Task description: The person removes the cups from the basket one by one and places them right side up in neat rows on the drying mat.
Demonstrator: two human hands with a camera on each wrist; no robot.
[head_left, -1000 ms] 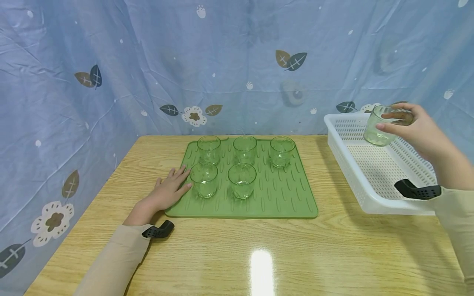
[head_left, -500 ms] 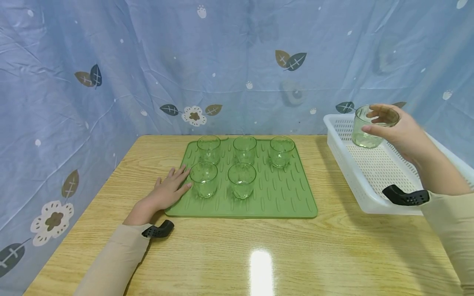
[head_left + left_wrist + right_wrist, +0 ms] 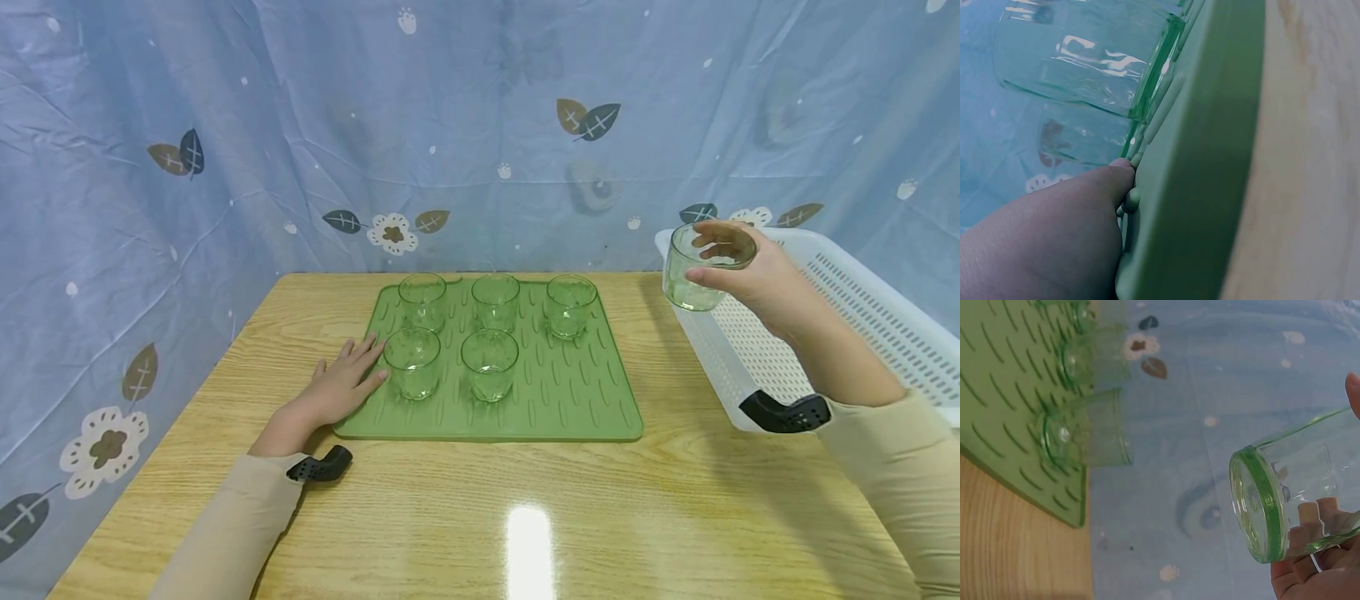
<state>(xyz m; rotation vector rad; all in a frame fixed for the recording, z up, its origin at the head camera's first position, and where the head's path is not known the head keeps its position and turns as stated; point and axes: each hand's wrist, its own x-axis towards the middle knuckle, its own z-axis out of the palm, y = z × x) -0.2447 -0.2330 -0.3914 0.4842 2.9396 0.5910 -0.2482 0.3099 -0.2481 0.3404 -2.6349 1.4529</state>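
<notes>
My right hand grips a clear greenish drinking glass near its rim, holding it in the air above the left wall of the white basket. In the right wrist view the glass shows its thick base, with fingers curled round its side. My left hand lies flat with spread fingers on the left edge of the green drying mat. Several matching glasses stand upright on the mat, three in the back row and two in front. The front left glass is close to my left fingertips.
The white perforated basket stands at the right of the wooden table. Bare wood separates it from the mat. A blue patterned curtain hangs right behind the table.
My right hand has carried the glass leftward from over the inside of the basket to above its left wall. The left hand and the glasses on the mat have stayed still.
</notes>
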